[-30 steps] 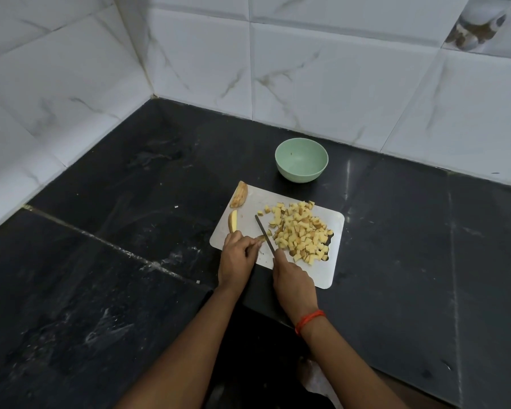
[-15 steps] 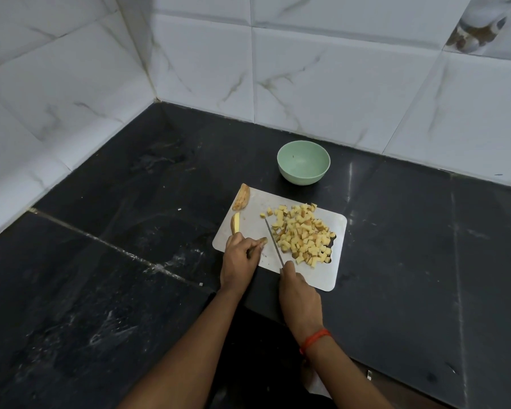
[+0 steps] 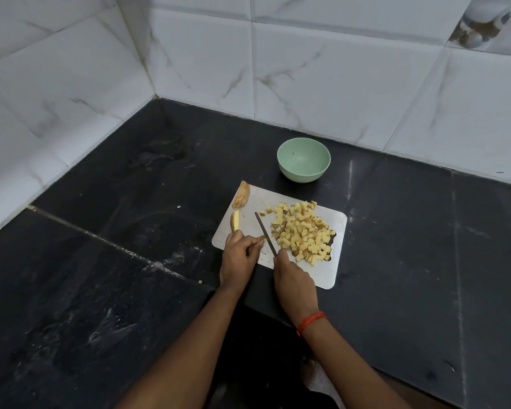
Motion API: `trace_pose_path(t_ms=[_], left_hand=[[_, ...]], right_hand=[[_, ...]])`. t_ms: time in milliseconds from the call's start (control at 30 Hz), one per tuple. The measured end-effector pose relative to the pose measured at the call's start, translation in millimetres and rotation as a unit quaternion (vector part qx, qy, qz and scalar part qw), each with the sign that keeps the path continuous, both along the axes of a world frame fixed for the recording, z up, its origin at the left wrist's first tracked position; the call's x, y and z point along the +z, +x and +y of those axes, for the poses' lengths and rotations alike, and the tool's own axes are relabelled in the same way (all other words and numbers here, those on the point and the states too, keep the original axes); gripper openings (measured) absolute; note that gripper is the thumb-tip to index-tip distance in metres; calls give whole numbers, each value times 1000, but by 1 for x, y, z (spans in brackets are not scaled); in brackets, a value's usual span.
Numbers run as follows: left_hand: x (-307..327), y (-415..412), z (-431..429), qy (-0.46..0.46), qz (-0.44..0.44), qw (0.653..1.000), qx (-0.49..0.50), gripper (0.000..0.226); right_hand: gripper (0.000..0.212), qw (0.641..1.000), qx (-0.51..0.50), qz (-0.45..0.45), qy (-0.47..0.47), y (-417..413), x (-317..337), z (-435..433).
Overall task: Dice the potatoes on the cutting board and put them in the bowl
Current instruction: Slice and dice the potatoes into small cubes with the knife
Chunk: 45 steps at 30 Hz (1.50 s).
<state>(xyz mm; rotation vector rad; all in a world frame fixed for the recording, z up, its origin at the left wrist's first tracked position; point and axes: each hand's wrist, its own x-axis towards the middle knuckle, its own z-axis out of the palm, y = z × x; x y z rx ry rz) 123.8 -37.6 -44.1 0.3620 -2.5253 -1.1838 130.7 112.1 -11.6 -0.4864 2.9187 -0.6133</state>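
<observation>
Head view: diced potato (image 3: 303,233) lies in a loose heap on the right half of the pale cutting board (image 3: 322,276), none of it in the bowl (image 3: 301,176). A yellow potato slice (image 3: 235,221) stands on edge near the board's left side, and a skin-on potato wedge (image 3: 242,194) rests at its far left corner. The left hand (image 3: 238,258) has its fingers curled down, pinching a thin potato strip (image 3: 261,237) against the board, mostly hidden. Just beside it, the right hand (image 3: 292,277) is clenched round the handle of a knife (image 3: 265,233), whose blade angles away between the strip and the heap. A red thread (image 3: 310,322) circles the right wrist. The green bowl stands upright just beyond the board's far edge on the black counter (image 3: 130,261), which is backed by white marbled tiles (image 3: 322,69).
</observation>
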Motion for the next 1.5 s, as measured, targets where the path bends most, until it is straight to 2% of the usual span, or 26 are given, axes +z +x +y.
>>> trace_pose_path(t_ms=[367,667,1000,1200,1267,1400,1500], left_hand=[[-2,-3,-2,-2,1,1000,-11,25],[-3,-3,-2,-11,4,1000,1,23],[-3,-3,-1,-15,4,1000,3,22],[-5,-3,-3,-4,10,1000,4,18],[-5,-3,-3,3,13,1000,6,18],[-3,-2,-2,23,19,1000,2,21],[-4,-2,-3,20,12,1000,2,22]], right_hand=[[28,1000,-5,-17,-7,-10,1,1],[33,999,20,-16,43,-9,1,-3],[15,996,29,-60,56,17,-1,22],[31,991,59,-41,112,24,5,34],[28,993,42,-29,104,23,4,35],[9,999,-24,-9,32,21,-2,26],[13,999,-29,-25,-26,13,-3,11]])
